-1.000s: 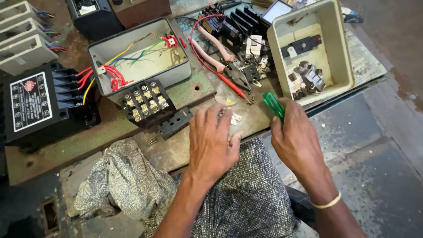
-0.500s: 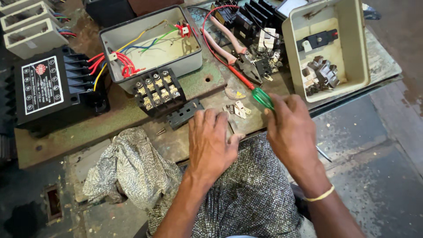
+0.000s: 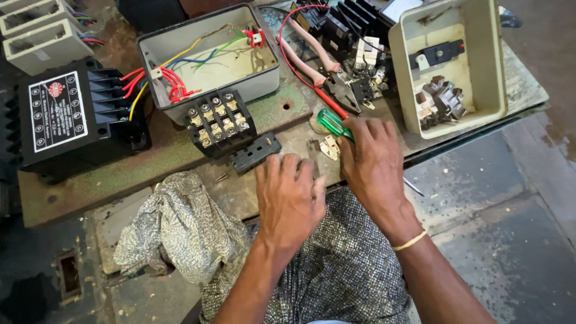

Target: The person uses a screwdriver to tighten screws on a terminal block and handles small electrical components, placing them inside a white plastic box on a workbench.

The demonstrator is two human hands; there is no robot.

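Observation:
My right hand (image 3: 373,165) grips a green-handled screwdriver (image 3: 332,123) near the front edge of a worn metal workbench (image 3: 150,168). My left hand (image 3: 290,197) rests palm down beside it, fingers curled over something I cannot see. Small pale metal parts (image 3: 329,147) lie between the two hands. A black terminal block with brass screws (image 3: 219,123) and a small black plastic piece (image 3: 255,153) sit just beyond my left hand.
A grey open box with coloured wires (image 3: 210,57) stands behind the terminal block. A black labelled unit (image 3: 57,120) is at the left. Red-handled pliers (image 3: 312,60) and a cream enclosure (image 3: 450,66) are at the right. A patterned cloth (image 3: 180,225) lies near my lap.
The view has shifted and closed in on the bench. My right hand has moved left with the screwdriver, now nearer the small parts. My left hand stays in place.

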